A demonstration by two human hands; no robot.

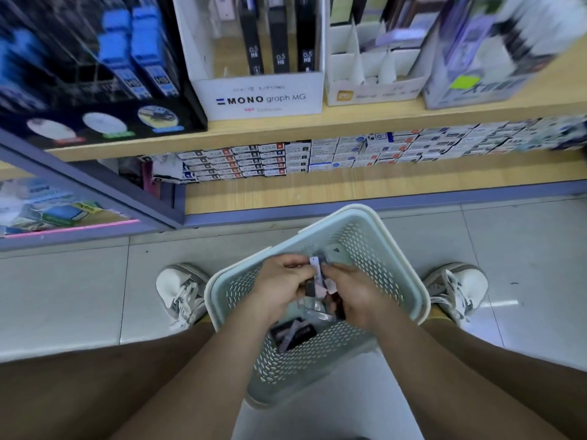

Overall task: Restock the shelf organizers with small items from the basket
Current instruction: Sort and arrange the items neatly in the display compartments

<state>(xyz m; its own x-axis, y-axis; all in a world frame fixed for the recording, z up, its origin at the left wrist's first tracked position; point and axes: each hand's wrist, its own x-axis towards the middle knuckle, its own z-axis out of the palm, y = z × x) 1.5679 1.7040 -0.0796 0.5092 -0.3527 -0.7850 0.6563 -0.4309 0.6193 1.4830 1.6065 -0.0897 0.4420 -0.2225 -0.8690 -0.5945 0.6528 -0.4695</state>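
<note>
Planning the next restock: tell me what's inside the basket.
In the basket, the left hand and right hand hold small packs; dark packs lie on the bottom. Anything under the hands is hidden.

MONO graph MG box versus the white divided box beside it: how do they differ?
The MONO graph MG box holds upright dark packs marked 0.5 HB; the divided box shows mostly bare front compartments. The MONO graph MG box bears bold black lettering; the divided box an orange badge. Both are white cardboard, side by side on the wooden shelf.
</note>
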